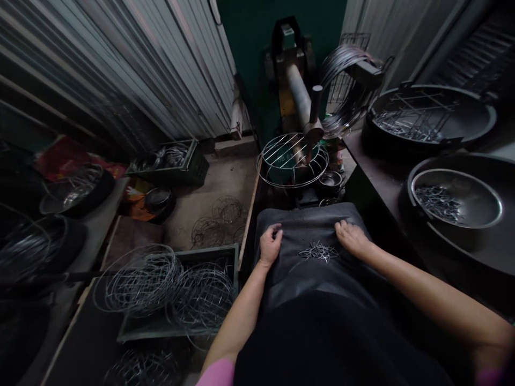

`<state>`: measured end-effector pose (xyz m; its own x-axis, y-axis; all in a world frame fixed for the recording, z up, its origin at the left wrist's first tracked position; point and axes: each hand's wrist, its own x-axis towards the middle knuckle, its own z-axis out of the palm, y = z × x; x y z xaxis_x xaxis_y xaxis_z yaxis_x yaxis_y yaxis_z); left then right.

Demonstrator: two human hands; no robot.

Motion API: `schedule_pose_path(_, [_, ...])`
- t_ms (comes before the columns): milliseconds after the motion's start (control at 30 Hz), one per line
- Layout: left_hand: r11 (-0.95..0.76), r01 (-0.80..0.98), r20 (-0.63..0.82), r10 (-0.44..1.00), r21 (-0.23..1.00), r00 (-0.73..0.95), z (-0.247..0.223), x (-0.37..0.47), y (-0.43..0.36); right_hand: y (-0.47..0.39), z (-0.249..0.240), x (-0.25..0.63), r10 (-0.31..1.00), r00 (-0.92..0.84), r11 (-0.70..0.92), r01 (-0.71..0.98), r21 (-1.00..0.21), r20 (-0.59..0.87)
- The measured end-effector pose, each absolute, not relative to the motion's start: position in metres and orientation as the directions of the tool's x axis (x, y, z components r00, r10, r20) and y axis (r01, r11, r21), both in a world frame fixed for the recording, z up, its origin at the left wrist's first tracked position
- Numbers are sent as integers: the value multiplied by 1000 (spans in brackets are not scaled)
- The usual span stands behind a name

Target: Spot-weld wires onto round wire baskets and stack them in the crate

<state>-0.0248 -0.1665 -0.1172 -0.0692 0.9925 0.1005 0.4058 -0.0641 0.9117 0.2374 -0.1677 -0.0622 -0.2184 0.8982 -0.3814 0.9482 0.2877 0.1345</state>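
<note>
Across my lap lies a dark apron-like sheet (pixel 300 284) with a small pile of short metal wires (pixel 318 251) on its middle. To the left of the pile, my left hand (pixel 271 244) rests near the sheet's edge, thumb and fingers curled together; whether anything is between them is too small to tell. My right hand (pixel 351 237) is closed at the sheet's right side, its fingers pinching something hidden. Beyond the sheet, a round wire rack (pixel 292 161) sits at the metal arm of a machine (pixel 300 96).
A crate (pixel 185 332) of round wire racks stands at the left. On the right are a bowl of short wires (pixel 486 206) and a large pan (pixel 478 115) with wire pieces. A wire coil (pixel 341 59) hangs beside the machine.
</note>
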Motion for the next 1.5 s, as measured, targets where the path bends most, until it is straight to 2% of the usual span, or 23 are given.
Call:
schedule_pose_path(100, [-50, 385, 86, 993, 921, -77, -116, -25, -167, -167, -62, 240, 910, -129, 179, 980, 92, -395])
schedule_pose_path(267, [-24, 343, 58, 994, 939, -90, -115, -25, -167, -162, -63, 251, 918, -97, 115, 993, 24, -385])
schedule_pose_path(433, [-36, 330, 73, 992, 943, -100, -115, -24, -166, -169, -57, 257, 874, -131, 60, 985, -165, -467])
schedule_pose_path(567, [-31, 332, 69, 992, 943, -104, -114, -24, -166, -182, -52, 251, 831, -179, 62, 971, -232, -527])
schedule_pose_path(700, [-37, 340, 75, 992, 940, -102, -113, -24, -167, -189, -56, 240, 809, -191, 80, 973, -217, -556])
schedule_pose_path(833, [-44, 356, 84, 992, 933, -98, -114, -24, -168, -196, -66, 227, 807, -169, 106, 984, -143, -565])
schedule_pose_path(967, [-51, 355, 90, 992, 934, -94, -116, -24, -168, -208, -76, 212, 838, -134, 100, 991, -93, -529])
schedule_pose_path(1067, [-67, 359, 106, 990, 931, -90, -118, -24, -168, -209, -80, 209, 857, -132, 92, 990, -103, -498])
schedule_pose_path(1300, [-91, 398, 132, 988, 913, -77, -121, -25, -168, -190, -73, 234, 831, -148, -10, 960, -279, -537])
schedule_pose_path(1400, [-169, 497, 209, 978, 851, -25, -119, -24, -173, -193, -69, 243, 813, -157, -85, 921, -381, -561])
schedule_pose_path(1500, [-279, 603, 269, 957, 747, 109, -111, -20, -185, -198, -70, 248, 820, -134, -167, 874, -457, -556])
